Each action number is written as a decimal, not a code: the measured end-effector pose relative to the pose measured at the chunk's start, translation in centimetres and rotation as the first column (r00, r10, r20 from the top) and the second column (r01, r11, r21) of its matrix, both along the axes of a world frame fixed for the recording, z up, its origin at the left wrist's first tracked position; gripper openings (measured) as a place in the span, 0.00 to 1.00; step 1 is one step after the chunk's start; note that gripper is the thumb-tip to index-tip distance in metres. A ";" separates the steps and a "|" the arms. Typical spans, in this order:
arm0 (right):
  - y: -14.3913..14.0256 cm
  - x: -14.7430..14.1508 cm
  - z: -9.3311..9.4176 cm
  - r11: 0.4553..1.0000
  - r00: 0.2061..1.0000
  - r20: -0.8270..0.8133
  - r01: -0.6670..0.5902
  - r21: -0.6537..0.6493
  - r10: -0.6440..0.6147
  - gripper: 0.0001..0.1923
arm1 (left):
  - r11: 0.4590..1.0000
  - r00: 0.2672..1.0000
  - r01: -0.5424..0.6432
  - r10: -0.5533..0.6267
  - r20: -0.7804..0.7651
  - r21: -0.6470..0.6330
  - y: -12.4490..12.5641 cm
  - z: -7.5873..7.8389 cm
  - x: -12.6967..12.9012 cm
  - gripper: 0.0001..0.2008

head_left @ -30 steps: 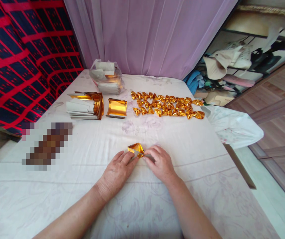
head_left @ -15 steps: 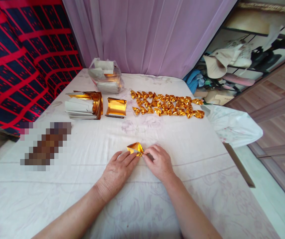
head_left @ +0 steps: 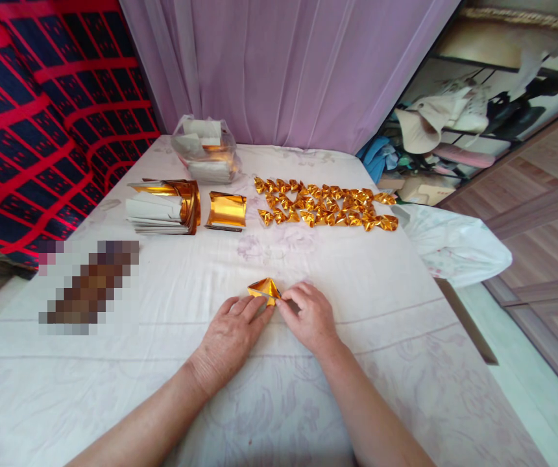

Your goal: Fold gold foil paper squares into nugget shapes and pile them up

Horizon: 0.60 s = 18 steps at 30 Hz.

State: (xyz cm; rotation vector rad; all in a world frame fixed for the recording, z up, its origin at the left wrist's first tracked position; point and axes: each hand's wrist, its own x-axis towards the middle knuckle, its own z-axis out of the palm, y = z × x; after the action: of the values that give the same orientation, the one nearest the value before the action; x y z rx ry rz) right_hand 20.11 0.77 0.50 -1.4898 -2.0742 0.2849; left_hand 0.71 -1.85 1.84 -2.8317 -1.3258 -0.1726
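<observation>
White floral cloth covers the tabletop [head_left: 405,337]. Left hand [head_left: 230,334] and right hand [head_left: 308,318] pinch a gold foil piece [head_left: 264,290] between their fingertips. Risk: the slick foil may slip and crease crookedly.

No readable text, label, brand, number or sign shows on anything here.

On the table [head_left: 405,311], the paper stack [head_left: 162,211] lies left of the folded pieces [head_left: 325,207], with the bag [head_left: 206,152] behind.
</observation>
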 end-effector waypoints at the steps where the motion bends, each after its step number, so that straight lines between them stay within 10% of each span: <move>1: 0.0 -0.1 0.0 1.000 1.000 0.006 0.011 0.002 -0.011 0.06 | 1.000 1.000 -0.003 0.003 -0.006 0.000 0.0 0.0 0.0 0.21; 18: -0.1 -0.5 -0.2 0.997 0.994 0.082 0.063 0.046 -0.067 0.08 | 0.999 0.999 0.026 -0.025 -0.031 0.040 -0.1 -0.1 -0.1 0.21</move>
State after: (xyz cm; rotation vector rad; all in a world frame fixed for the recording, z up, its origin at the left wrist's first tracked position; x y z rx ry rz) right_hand 19.57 0.69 0.34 -1.5637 -2.0785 0.1539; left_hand 0.56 -1.97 1.75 -2.8069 -1.2657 -0.1539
